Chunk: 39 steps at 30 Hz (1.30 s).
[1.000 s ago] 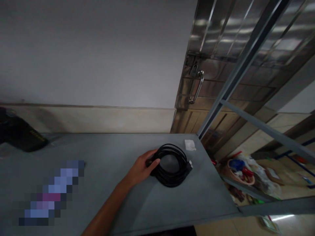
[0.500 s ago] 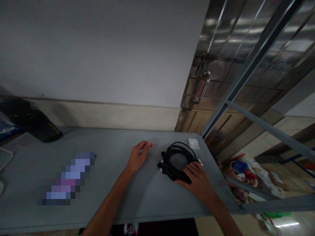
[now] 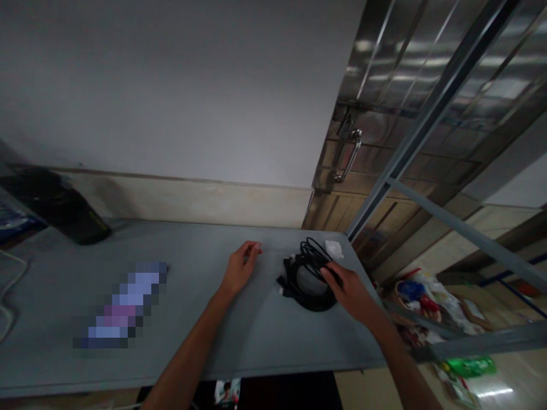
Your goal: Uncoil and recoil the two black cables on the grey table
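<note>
A coil of black cables (image 3: 314,299) lies on the grey tabletop (image 3: 188,336) near its right end, with connector ends at its left side. My right hand (image 3: 348,287) pinches some strands at the coil's right edge, and a few thin loops stand up from it. To the left of the coil, my left hand (image 3: 241,266) hovers over or rests on the table, thumb and fingers brought together; whatever is between them is too small to make out. A small white piece (image 3: 334,249) lies behind the coil.
A black bottle-like object (image 3: 81,219) lies at the back left. A pixelated phone-like item (image 3: 123,307) is on the left, with a white cable (image 3: 12,285) beyond it. A metal frame post (image 3: 384,185) rises at the right corner, before a metal door (image 3: 384,131).
My right hand has shifted from lying over the coil's front right to pinching strands at its right side. The thin loops have risen and bunched. My left hand has barely moved.
</note>
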Motion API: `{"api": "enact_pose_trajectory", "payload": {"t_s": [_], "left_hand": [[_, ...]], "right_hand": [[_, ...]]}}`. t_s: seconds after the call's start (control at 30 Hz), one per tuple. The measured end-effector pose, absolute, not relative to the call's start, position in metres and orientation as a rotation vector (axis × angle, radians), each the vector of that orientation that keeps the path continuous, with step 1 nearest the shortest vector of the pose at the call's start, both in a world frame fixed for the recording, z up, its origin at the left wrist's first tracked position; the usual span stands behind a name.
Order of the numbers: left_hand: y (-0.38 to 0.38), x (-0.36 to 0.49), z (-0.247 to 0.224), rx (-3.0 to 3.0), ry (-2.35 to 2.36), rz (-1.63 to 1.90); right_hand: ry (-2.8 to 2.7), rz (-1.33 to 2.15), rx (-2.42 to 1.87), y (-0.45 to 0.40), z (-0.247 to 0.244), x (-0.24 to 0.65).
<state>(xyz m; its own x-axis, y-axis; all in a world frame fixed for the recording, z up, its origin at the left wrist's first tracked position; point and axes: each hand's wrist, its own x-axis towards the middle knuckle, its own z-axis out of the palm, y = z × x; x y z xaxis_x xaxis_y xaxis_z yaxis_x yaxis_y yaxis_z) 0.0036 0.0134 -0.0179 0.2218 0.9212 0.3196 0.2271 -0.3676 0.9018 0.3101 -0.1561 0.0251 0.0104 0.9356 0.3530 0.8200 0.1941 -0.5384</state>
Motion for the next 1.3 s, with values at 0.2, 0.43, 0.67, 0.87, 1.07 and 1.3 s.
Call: {"api": "enact_pose_trajectory", "payload": {"t_s": [0.2, 0.43, 0.67, 0.87, 1.07, 1.3], "left_hand": [[0.015, 0.003, -0.020, 1.746, 1.052, 1.212], [0.014, 0.000, -0.021, 1.726, 1.045, 1.241], [0.013, 0.000, -0.020, 1.712, 1.031, 1.221], [0.011, 0.001, -0.016, 1.686, 1.030, 1.230], [0.012, 0.001, -0.015, 1.624, 1.020, 1.254], [0.008, 0.000, -0.007, 1.529, 0.902, 1.143]], "right_hand": [[-1.880, 0.397, -1.674, -0.140, 0.054, 0.308], [-1.840, 0.414, -1.709, -0.123, 0.074, 0.309], [-1.880, 0.387, -1.666, -0.112, 0.095, 0.305], [-1.642, 0.379, -1.520, -0.109, 0.130, 0.302], [-1.155, 0.152, -1.113, -0.099, 0.200, 0.288], [-0.956, 0.155, -0.604, -0.086, 0.266, 0.238]]}}
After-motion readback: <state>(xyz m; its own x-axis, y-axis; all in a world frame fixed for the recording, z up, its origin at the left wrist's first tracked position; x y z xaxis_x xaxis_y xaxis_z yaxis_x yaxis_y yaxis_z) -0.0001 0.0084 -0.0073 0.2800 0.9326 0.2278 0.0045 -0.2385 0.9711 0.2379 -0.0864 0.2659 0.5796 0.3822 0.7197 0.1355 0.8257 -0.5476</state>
